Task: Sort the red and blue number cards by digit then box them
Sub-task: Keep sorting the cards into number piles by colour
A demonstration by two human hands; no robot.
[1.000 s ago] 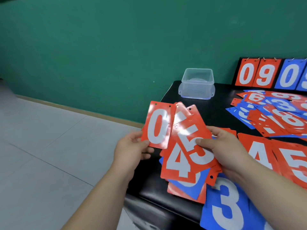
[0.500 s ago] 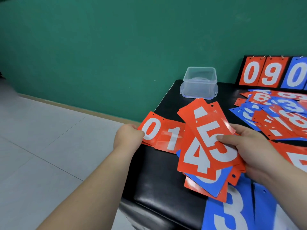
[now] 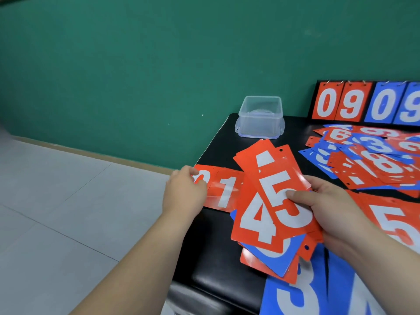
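The left hand (image 3: 185, 192) curls its fingers over the left end of the red 0 card (image 3: 205, 176). That card lies at the 9 o'clock edge of the black desk (image 3: 213, 246), with the red 1 card (image 3: 225, 192) just beside it at 3 o'clock. The right hand (image 3: 329, 210) grips a fan of cards (image 3: 272, 260), thumb pressed on the top red 5 (image 3: 279, 208), which overlaps a red 4 (image 3: 254, 223). From the fan, the clear box (image 3: 260, 117) stands at 12 o'clock and a loose pile (image 3: 368, 158) of red and blue cards lies at 2 o'clock. A blue 3 card (image 3: 302, 292) lies at 6 o'clock. The scoreboard stand (image 3: 363, 103) rises beyond the pile.
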